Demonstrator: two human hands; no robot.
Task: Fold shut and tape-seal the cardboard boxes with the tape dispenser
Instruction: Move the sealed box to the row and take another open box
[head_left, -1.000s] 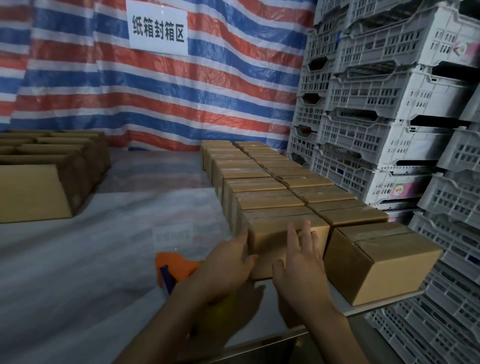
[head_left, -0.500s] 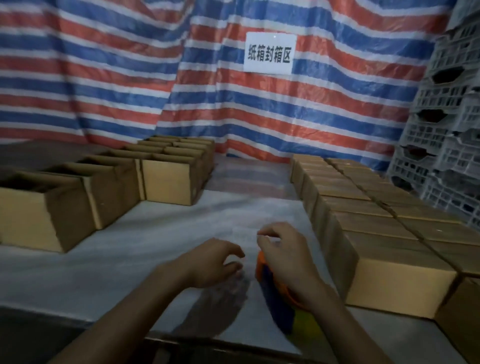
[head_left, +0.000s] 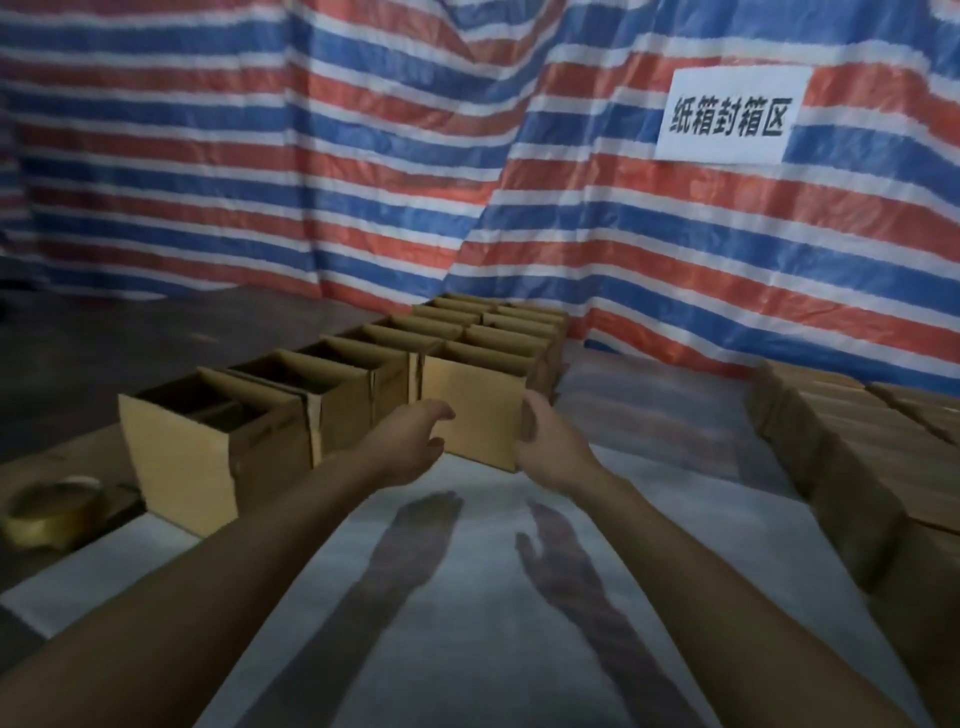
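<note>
The step in hand looks like fetching the next box to close. Both hands reach out over the worktop (head_left: 467, 597) to one open box (head_left: 475, 410). This box stands at the near end of a row, and its top flaps are not folded down yet.

The left hand (head_left: 410, 449) is at the box's near left corner, with its fingers loosely bent and nothing in them. The right hand (head_left: 553, 449) is at the box's right edge, with its fingers up along the side. The hands are apart, one on each side of the box. I cannot tell if they already touch the cardboard.

The other open boxes (head_left: 208, 441) stand close beside it on the left. The closed boxes (head_left: 841, 457) sit well apart on the right. A roll of tape (head_left: 49, 512) lies at the far left. The tape dispenser is not in sight.

Next, I think the hands need to press on both sides of the box and pull it near. It may rub on the box beside it, so a straight pull is best. Then come the flaps, and the dispenser must be found.
</note>
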